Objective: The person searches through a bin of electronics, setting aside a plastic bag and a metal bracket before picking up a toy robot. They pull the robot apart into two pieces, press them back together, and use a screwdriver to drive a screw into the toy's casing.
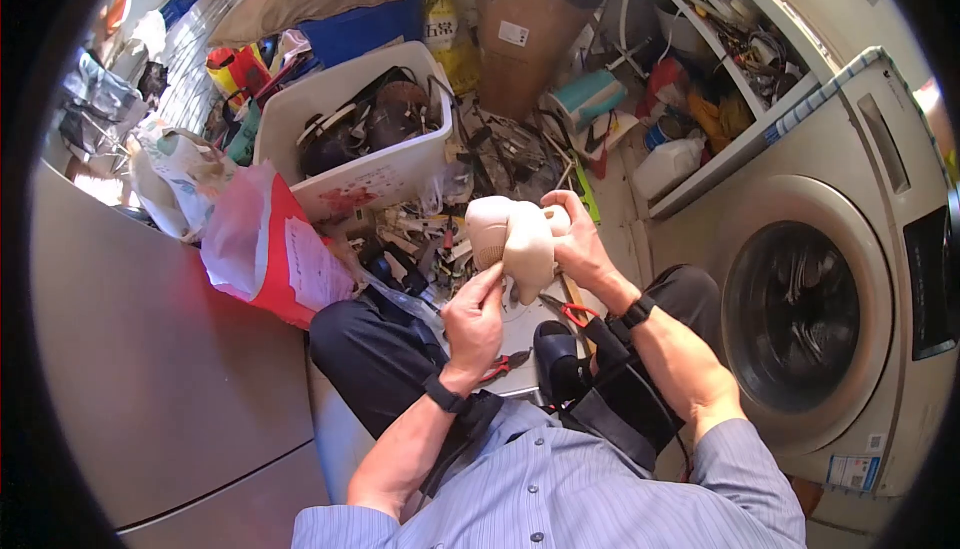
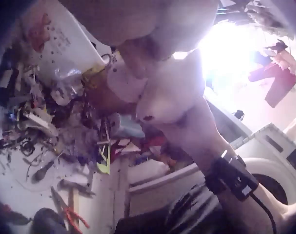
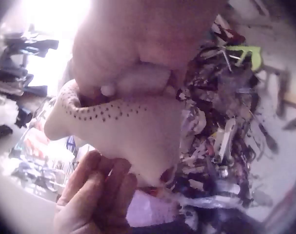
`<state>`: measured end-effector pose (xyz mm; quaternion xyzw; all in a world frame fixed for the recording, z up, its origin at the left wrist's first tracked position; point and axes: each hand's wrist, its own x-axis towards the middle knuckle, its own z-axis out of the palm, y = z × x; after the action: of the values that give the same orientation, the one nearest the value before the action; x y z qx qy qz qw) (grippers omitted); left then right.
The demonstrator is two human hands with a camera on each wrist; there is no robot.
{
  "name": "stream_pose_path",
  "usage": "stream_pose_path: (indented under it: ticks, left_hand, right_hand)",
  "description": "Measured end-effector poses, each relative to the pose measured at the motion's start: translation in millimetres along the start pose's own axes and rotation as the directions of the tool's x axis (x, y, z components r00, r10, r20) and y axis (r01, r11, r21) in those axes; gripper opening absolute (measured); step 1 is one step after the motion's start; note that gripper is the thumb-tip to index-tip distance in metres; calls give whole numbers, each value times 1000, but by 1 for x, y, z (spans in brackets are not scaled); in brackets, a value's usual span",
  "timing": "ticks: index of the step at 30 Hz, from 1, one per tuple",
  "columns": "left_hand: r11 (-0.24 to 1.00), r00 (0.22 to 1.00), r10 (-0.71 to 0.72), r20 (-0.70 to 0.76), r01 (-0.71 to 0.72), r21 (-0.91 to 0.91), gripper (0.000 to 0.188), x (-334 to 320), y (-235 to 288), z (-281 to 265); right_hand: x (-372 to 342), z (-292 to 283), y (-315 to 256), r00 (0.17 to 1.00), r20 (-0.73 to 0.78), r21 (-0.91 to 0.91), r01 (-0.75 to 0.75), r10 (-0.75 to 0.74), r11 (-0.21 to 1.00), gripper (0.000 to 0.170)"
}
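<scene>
Both hands hold up a cream-white moulded plastic casing (image 1: 528,249), rounded and lobed, above the floor between the knees. A ribbed vent shows on its left lobe in the head view. Rows of small dark holes run along the upper edge of the casing (image 3: 118,124) in the right wrist view, with a larger round opening low on it. The left hand (image 1: 472,327) pinches its lower edge between thumb and fingers. At the far right side the right hand (image 1: 585,249) grips it, some of those fingers hidden behind. Below lie red-handled pliers (image 1: 508,364) and orange-handled pliers (image 1: 572,311).
A white bin (image 1: 350,184) of dark items stands ahead on the left, beside a red and white bag (image 1: 275,249). Scraps and small parts (image 1: 420,239) litter the floor. A washing machine (image 1: 800,299) stands to the right, a cardboard box (image 1: 525,44) at the back.
</scene>
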<state>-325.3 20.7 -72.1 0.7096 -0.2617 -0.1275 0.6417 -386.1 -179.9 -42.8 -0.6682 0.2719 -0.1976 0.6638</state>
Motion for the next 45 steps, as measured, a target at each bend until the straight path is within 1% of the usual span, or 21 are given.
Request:
stream_pose_path:
  ticks: [2,4,6,8,10,12,13,14,15,16,18,21,24,25,29,35,40,42,43,44,45]
  left_hand:
    - [997,999,-36,-27,34,-75,30,10,0,-18]
    - [974,991,-126,-54,113,-197,49,31,22,-34]
    - [912,954,-198,225,264,-315,95,56,23,-55]
    - [879,911,-152,383,302,-370,106,74,26,-61]
    - [882,921,-134,366,279,-380,108,86,28,-59]
    - [802,854,-193,483,421,-424,99,97,27,-59]
    - [792,853,-191,485,426,-437,80,101,28,-57]
    - [795,850,-195,489,429,-428,80,105,27,-54]
    - [762,849,-241,469,465,-451,73,110,25,-50]
    - [722,843,-291,452,504,-474,67,113,23,-45]
    - [717,852,-292,434,496,-490,64,118,11,-34]
    - [689,864,-295,409,489,-536,63,126,0,-18]
    - [788,887,-309,343,440,-430,66,126,-6,-3]
    - [776,879,-304,367,452,-439,66,124,-4,2]
    - [837,884,-314,346,430,-339,66,122,-5,3]
    - [850,889,-286,357,407,-333,61,117,5,-1]
    - [864,894,-251,372,380,-331,63,117,13,-6]
    - [976,946,-117,303,166,-143,68,116,10,-7]
    - [996,961,-72,265,85,-36,74,115,10,-9]
    - [996,962,-72,263,83,-31,74,111,11,-11]
    - [980,956,135,261,-167,104,77,108,13,-13]
  right_hand:
    - [11,-7,-22,984,131,-202,146,-121,968,65]
    - [24,-15,-38,955,259,-174,191,-142,966,66]
    - [30,-17,-51,950,306,-100,92,-57,991,65]
    - [40,-13,-52,927,373,-80,71,-37,994,63]
    - [46,-3,-49,878,478,-31,-15,28,999,60]
    - [51,2,-38,880,473,10,-63,51,998,61]
    - [57,0,-35,897,441,-73,15,19,997,63]
    - [61,-2,-31,912,410,-159,86,-14,983,65]
    - [64,-7,-31,941,336,-285,72,30,956,69]
    - [61,-8,-32,969,218,-512,217,-118,831,65]
    - [69,-9,-18,983,133,-313,162,-125,936,59]
    - [56,-1,-19,982,-73,-314,145,-176,938,49]
    - [49,13,-8,862,56,-701,393,-504,595,60]
    - [50,17,-7,820,15,-727,403,-573,557,48]
    - [62,6,4,894,6,-653,342,-447,676,24]
    - [80,-21,3,977,-124,-479,95,-175,873,24]
    - [73,-28,-8,991,-129,-410,-25,-31,912,29]
    - [66,-31,-11,993,-53,-471,65,-102,879,31]
    - [66,-35,-9,999,27,-453,33,-23,891,38]
    - [65,-37,-7,999,30,-449,36,-25,893,38]
    - [64,-36,-7,980,143,-448,189,-139,874,42]
